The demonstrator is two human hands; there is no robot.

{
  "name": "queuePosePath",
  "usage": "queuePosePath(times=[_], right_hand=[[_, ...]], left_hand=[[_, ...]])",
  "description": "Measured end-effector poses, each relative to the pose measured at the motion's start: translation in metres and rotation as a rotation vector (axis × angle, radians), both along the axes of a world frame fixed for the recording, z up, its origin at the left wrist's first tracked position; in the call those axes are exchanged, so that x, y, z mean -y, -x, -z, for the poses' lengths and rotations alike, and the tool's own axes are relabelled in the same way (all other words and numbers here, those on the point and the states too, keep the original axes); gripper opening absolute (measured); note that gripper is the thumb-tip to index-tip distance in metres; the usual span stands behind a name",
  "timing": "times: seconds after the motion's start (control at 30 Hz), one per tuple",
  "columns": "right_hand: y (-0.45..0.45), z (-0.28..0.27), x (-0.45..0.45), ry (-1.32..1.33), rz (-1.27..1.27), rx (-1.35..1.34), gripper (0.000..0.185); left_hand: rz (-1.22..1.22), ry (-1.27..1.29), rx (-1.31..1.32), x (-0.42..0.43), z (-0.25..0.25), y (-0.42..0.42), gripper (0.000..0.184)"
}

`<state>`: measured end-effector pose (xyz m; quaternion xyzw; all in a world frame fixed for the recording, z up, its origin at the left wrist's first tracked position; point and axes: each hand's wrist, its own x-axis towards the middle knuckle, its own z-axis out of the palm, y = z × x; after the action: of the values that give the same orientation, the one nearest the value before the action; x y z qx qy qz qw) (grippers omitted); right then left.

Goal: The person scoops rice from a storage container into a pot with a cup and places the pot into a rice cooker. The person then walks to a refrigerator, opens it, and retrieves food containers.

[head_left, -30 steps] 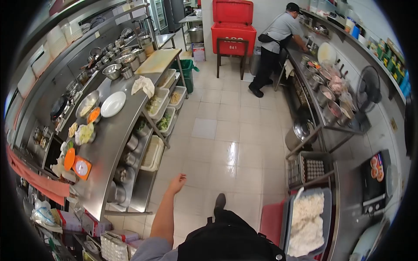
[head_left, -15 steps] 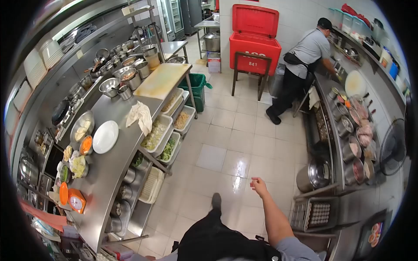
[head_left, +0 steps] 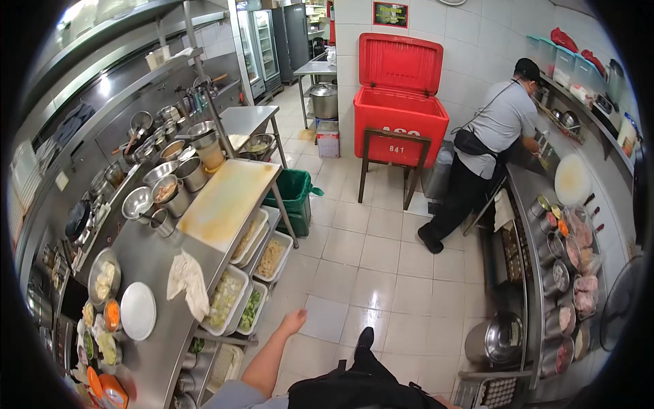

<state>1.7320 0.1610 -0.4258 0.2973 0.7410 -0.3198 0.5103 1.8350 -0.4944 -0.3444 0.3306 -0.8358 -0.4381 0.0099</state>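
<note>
One bare left hand (head_left: 295,320) of yours hangs relaxed and empty, lower centre, near a white plastic tub (head_left: 260,311) of already chopped greens (head_left: 250,307); your right hand (head_left: 446,403), bottom edge, I cannot tell.

Left hand (head_left: 294,321) above tiled floor (head_left: 419,300); red cooler (head_left: 390,117), lid raised; co-worker (head_left: 487,146) at counter (head_left: 531,174)

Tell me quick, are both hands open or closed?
Left bare hand: loosely open, slightly curled, apparently empty.
Right bare hand: cannot be told; only a sliver shows at the bottom edge.
</note>
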Motion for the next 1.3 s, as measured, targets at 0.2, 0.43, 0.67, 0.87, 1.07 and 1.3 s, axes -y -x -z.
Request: queuePosePath(times=[0.2,0.43,0.67,0.87,1.07,1.3], right_hand=[[0.162,0.014,0.085,0.078,-0.088,-0.063,0.018],[0.438,0.029,0.398,0.360,-0.395,-0.375,0.029],[0.572,-0.095,0.626,0.644,-0.666,-0.664,0.031],[0.587,-0.229,0.726,0.807,-0.861,-0.086,0.027],[0.647,-0.353,0.839,1.367,-0.974,-0.161,0.029],[0.738,-0.477,1.018,2.344,-1.127,0.400,0.051]], left_hand=[[-0.161,-0.386,-0.251,0.058,-0.031,0.132,0.031],[0.009,-0.182,0.251,-0.002,0.053,-0.049,0.029],[-0.153,-0.400,0.750,0.104,0.036,0.007,0.030],[0.422,0.001,0.600,0.299,0.107,0.211,0.032],[-0.057,-0.109,-0.161,0.471,0.022,0.538,0.033],[-0.079,-0.077,-0.172,0.547,-0.048,0.622,0.028]])
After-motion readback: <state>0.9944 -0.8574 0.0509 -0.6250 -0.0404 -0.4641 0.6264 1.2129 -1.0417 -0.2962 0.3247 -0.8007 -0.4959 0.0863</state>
